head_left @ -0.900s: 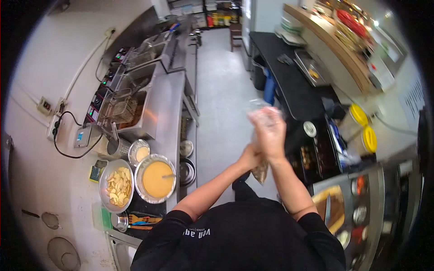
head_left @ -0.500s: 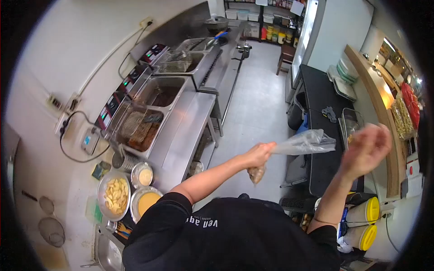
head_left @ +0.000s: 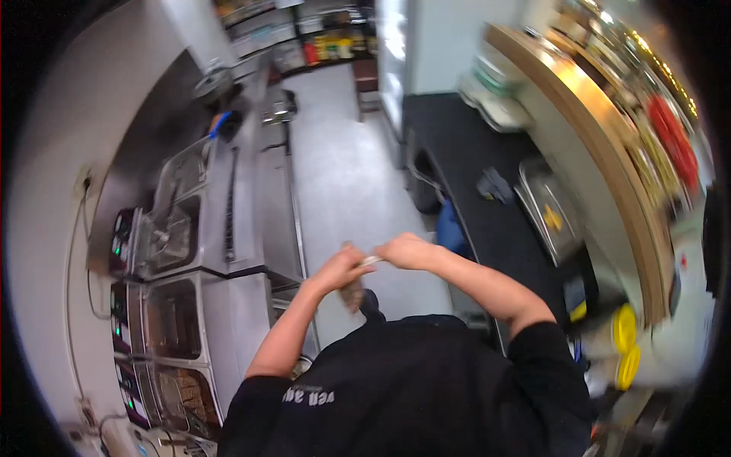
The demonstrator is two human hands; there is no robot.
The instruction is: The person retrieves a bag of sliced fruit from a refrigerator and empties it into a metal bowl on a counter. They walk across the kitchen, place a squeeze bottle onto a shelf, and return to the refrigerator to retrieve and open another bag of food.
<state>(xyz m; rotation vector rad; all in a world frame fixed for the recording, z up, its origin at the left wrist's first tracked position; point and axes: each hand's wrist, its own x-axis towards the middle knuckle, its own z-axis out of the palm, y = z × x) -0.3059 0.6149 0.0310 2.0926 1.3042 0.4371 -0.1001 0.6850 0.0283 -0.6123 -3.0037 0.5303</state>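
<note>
The grip is closed on both sides: the left hand [head_left: 339, 271] curls around a bag [head_left: 352, 297] whose brown-looking body hangs below it, above the pale floor [head_left: 343, 175], and the right hand [head_left: 406, 251] pinches what seems its twisted neck [head_left: 371, 260], just beside. Done well, the left bears the weight while the right draws the neck evenly, without jerking; blur hides finger detail. The floor runs between steel fryers [head_left: 203, 316] and the black bench [head_left: 442, 126], which carries a metal tray [head_left: 541, 190] and a crumpled grey cloth [head_left: 496, 186].
</note>
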